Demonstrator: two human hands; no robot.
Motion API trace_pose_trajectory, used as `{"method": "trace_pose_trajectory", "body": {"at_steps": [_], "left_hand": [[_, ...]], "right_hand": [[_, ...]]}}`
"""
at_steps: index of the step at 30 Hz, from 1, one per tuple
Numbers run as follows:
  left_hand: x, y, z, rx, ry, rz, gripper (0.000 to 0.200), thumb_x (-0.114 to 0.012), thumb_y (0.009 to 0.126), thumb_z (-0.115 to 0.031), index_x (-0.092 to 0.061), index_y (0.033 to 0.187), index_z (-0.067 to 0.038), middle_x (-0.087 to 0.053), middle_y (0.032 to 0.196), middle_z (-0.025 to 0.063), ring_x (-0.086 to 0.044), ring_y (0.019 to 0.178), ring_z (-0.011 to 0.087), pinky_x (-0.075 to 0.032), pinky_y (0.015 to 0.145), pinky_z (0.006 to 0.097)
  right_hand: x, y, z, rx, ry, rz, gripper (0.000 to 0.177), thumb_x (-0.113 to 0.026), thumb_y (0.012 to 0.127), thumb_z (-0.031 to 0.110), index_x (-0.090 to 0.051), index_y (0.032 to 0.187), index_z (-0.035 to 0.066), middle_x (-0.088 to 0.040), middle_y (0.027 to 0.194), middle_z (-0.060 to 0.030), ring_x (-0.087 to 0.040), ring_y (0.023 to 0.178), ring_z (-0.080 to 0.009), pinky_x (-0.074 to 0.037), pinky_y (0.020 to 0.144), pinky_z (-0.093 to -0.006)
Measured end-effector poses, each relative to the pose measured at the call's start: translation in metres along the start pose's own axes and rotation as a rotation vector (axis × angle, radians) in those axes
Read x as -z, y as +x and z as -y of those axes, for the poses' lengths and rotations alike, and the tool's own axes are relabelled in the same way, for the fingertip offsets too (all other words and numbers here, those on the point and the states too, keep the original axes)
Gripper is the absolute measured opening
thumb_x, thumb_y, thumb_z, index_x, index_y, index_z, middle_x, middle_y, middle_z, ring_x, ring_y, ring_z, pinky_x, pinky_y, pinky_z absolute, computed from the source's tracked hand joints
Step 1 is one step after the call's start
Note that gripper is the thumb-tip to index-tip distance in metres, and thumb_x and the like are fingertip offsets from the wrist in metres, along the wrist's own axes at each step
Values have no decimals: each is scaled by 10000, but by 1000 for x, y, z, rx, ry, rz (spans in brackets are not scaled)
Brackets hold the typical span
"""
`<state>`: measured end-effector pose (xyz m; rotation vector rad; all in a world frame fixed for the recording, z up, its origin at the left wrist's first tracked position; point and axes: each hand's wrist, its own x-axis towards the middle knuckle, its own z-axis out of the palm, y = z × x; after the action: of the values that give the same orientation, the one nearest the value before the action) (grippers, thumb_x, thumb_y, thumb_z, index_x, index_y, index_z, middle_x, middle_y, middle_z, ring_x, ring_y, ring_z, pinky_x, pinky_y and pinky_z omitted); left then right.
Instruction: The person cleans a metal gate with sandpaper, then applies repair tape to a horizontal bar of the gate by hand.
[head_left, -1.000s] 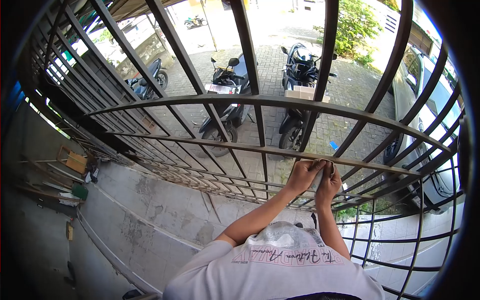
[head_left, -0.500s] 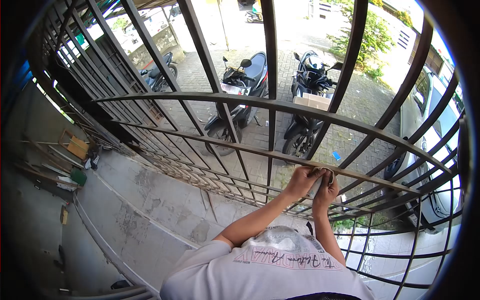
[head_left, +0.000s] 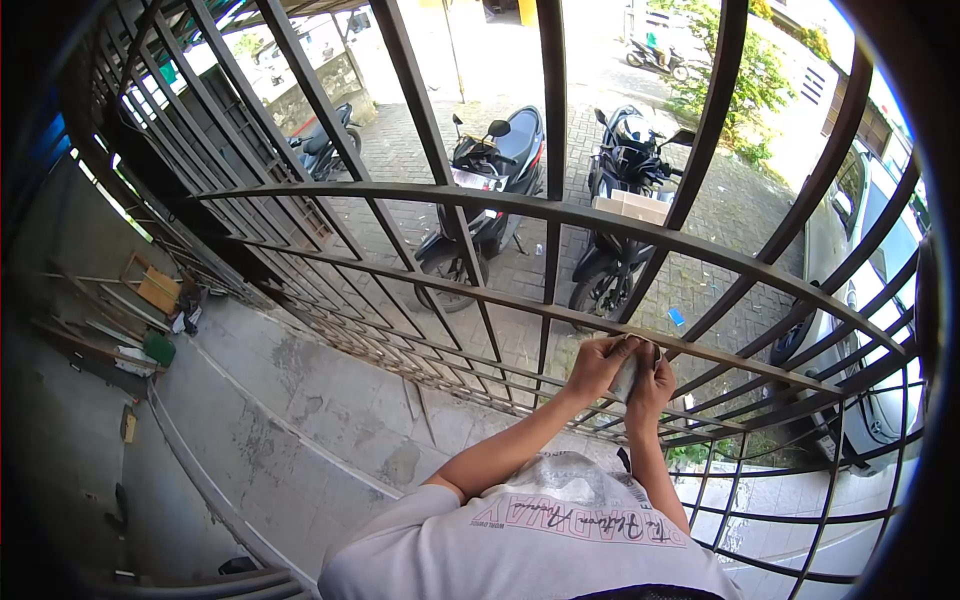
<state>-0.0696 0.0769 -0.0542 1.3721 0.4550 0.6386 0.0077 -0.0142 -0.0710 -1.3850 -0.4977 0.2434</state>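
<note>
A small grey sheet [head_left: 625, 381], thin and folded like sandpaper or cloth, shows between my two hands. My left hand [head_left: 595, 368] is closed with its fingertips pinched at the sheet's upper edge. Close beside it, my right hand [head_left: 650, 388] is closed too, thumb and fingers pressed on the sheet's other side. Both sets of fingertips sit right at the lower horizontal bar [head_left: 585, 318] of a dark metal grille. This bar looks brownish near my hands. Fingers cover part of the sheet.
Above runs a thicker curved rail [head_left: 500, 200], crossed by upright bars. Beyond the grille stand two motorcycles [head_left: 520, 140] [head_left: 625, 185] on paving, and a parked car [head_left: 870, 300] at right. Wood scraps [head_left: 155, 290] lie at the left on the worn concrete floor [head_left: 300, 400].
My hands stay pinched at the same stretch of bar, with the fingers slightly shifted. The view has moved a little. A scooter in the far background has moved right.
</note>
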Motion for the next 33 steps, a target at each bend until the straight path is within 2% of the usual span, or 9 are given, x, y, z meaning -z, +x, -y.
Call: {"method": "trace_pose_trajectory", "body": {"at_steps": [3, 10, 13, 16, 19, 26, 28, 31, 33], "left_hand": [[-21, 9, 12, -61, 12, 54, 404, -651, 1024, -377, -733, 875, -11, -536, 603, -82, -442, 578, 6, -342, 489, 241], [-5, 2, -5, -104, 27, -50, 362, -656, 1025, -344, -752, 914, -14, -590, 640, -53, -457, 607, 10, -369, 512, 250], [-33, 13, -7, -241, 76, 40, 345, -666, 1020, -338, -743, 902, -23, -542, 602, -66, -429, 555, 20, -339, 482, 260], [-29, 13, -14, -174, 35, 98, 357, -667, 1019, -346, -740, 885, -23, -525, 590, -70, -414, 544, 20, -327, 471, 259], [3, 3, -8, -119, 29, 7, 389, -660, 1020, -369, -724, 851, -24, -537, 586, -57, -433, 519, 16, -334, 448, 251], [-17, 10, 6, -100, 96, 79, 449, -637, 1031, -384, -614, 728, -53, -504, 549, -59, -450, 498, 27, -331, 438, 254], [-11, 9, 2, -203, 108, 6, 439, -622, 1041, -381, -644, 757, -46, -515, 559, -61, -458, 525, 17, -337, 456, 252], [9, 3, -4, -158, 58, -52, 391, -610, 1049, -365, -733, 920, -16, -606, 651, -56, -498, 581, 7, -377, 489, 239], [7, 7, 8, -146, 61, -35, 383, -618, 1046, -360, -735, 935, -13, -610, 661, -56, -499, 585, 9, -379, 493, 239]], "right_hand": [[-3, -5, 22, -41, 236, -188, 345, -639, 1043, 325, -679, 849, 43, -564, 700, 53, -446, 611, -17, -335, 521, -232], [-2, -2, 4, -34, 20, 23, 316, -621, 1053, 327, -717, 971, 38, -587, 776, 59, -461, 696, -25, -367, 576, -226], [2, -2, 15, -6, 175, -132, 317, -609, 1059, 327, -702, 965, 39, -607, 785, 52, -481, 686, -18, -377, 575, -221], [-2, 0, 18, 55, 233, -226, 318, -595, 1068, 314, -687, 938, 39, -621, 800, 54, -483, 671, -12, -377, 564, -212], [-7, -1, -4, -34, 90, 9, 296, -607, 1061, 299, -719, 981, 37, -643, 816, 35, -495, 716, -25, -408, 615, -220], [10, 4, 1, -14, 187, -107, 319, -607, 1060, 316, -685, 903, 49, -609, 759, 49, -470, 657, -8, -381, 566, -225], [0, 3, 1, -25, 192, -128, 295, -615, 1057, 303, -688, 921, 52, -598, 754, 53, -470, 675, -12, -388, 585, -235], [-8, 4, 5, 28, -72, 161, 253, -618, 1055, 277, -696, 952, 59, -606, 769, 59, -474, 706, -13, -390, 603, -235], [-2, -1, -1, 26, -12, 67, 248, -625, 1051, 265, -705, 986, 39, -622, 790, 43, -489, 716, -30, -398, 616, -235]]}}
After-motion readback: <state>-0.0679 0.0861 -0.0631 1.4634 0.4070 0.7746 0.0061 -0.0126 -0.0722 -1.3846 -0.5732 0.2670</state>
